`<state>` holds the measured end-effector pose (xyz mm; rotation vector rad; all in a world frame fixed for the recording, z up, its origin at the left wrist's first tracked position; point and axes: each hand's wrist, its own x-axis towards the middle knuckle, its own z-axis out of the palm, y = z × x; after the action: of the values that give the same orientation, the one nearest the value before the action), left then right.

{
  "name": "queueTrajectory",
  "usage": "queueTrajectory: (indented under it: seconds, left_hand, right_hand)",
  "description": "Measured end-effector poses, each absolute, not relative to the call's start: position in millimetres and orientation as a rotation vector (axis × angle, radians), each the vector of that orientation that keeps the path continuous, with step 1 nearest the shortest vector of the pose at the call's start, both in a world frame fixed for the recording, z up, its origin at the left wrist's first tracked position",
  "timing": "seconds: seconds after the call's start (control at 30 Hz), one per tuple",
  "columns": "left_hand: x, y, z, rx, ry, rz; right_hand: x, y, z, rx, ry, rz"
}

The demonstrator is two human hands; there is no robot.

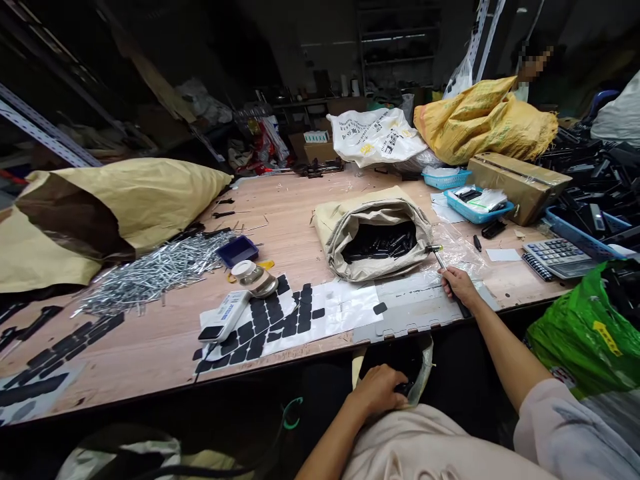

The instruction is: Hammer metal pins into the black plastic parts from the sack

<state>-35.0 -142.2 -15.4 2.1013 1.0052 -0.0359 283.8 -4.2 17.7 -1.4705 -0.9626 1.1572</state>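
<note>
My right hand (459, 288) is closed around a small hammer (439, 257), with a metal shaft, a short crosswise head and a dark grip end below my palm. The hammer's head is up beside the mouth of an open paper-like sack (345, 257), which lies on its side full of black pieces (383, 241). Below the table edge, my left hand (381, 390) is at the mouth of a second bag (426, 373) at my lap. Its fingers are curled in among dark contents, and what they hold is hidden. Under the hammer hand lies a grey board (410, 303).
Black adhesive pads (260, 317) on sheets, a white box (226, 317), a jar (256, 279) and a blue tray (239, 251) are on the left, by a heap of metal rods (155, 273). A calculator (559, 257), carton (520, 187) and green bag (585, 327) stand right.
</note>
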Motion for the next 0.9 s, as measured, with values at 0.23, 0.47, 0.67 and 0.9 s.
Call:
queueTrajectory:
  seconds: [0.23,0.47,0.67,0.9]
  left_hand:
    - [12,0,65,2.004,1.091,0.775]
    - [19,121,58,2.028,1.803,0.648]
    - [22,129,46,2.13,1.984,0.318]
    - [16,81,71,2.279,1.878,0.821]
  right_hand:
    - [283,-3,18,-1.485,-0.98,1.156]
    - [278,0,16,-1.499,-0.996,1.132]
    - [276,-1,18,-1.495,-0.987,1.162]
    - [278,1,16,-1.494,-0.985,1.147]
